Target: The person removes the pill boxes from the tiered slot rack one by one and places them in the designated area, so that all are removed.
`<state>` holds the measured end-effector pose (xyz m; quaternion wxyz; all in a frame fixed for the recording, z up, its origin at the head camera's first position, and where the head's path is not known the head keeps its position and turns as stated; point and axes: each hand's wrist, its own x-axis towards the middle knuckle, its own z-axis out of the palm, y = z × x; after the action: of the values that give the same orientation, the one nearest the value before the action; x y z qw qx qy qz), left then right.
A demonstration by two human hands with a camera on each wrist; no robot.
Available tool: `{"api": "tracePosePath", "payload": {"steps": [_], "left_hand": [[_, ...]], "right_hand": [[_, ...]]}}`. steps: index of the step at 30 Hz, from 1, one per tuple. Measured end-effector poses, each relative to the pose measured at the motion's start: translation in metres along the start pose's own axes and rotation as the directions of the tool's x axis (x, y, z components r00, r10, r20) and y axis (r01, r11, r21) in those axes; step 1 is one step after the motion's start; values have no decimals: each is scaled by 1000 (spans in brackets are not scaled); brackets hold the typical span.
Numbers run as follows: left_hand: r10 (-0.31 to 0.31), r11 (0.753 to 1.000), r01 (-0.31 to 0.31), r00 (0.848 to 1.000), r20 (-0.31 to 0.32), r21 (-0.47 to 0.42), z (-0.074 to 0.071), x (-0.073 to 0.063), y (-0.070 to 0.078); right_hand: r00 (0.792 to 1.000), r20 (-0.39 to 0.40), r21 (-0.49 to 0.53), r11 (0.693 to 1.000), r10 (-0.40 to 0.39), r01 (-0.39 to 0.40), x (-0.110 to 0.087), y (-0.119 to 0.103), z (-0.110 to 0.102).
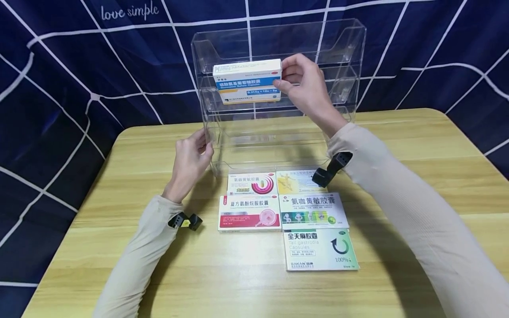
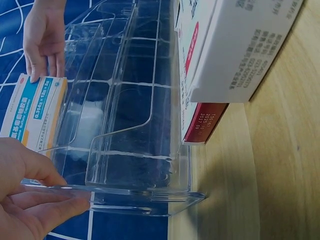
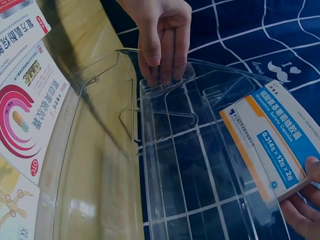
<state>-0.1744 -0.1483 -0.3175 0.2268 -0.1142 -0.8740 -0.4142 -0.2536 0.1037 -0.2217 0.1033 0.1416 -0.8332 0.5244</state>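
Observation:
My right hand (image 1: 306,86) pinches the right end of a white medicine box (image 1: 247,82) with blue and orange bands. This box stands upright at an upper tier of a clear plastic rack (image 1: 278,139); whether it rests on the tier I cannot tell. My left hand (image 1: 191,159) grips the rack's left side edge between thumb and fingers. In the left wrist view, the left hand (image 2: 35,200) is at the rack's side, with the blue-banded box (image 2: 37,107) beyond it. The right wrist view shows the right fingers (image 3: 300,215) at that box's end.
In front of the rack, several medicine boxes lie flat: a pink-swirl box (image 1: 252,183), a yellow one (image 1: 296,182), a red-and-white one (image 1: 249,213), a green-picture one (image 1: 314,210) and a green-arrow one (image 1: 321,249). A dark blue gridded cloth (image 1: 131,66) hangs behind the wooden table (image 1: 91,212).

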Motion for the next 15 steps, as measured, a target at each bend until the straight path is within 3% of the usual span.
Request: {"api": "tracePosePath", "payload": {"steps": [9,15], "left_hand": [[-23,999,23,1000,8,-22,-1,-1,-1],[-5,1000,5,1000,4,-16,-2,0,0]], "right_hand": [[999,-21,17,1000,-25,26,-1,-2,-1],[990,-101,100,989,-96,106,-5,-2,-9]]}}
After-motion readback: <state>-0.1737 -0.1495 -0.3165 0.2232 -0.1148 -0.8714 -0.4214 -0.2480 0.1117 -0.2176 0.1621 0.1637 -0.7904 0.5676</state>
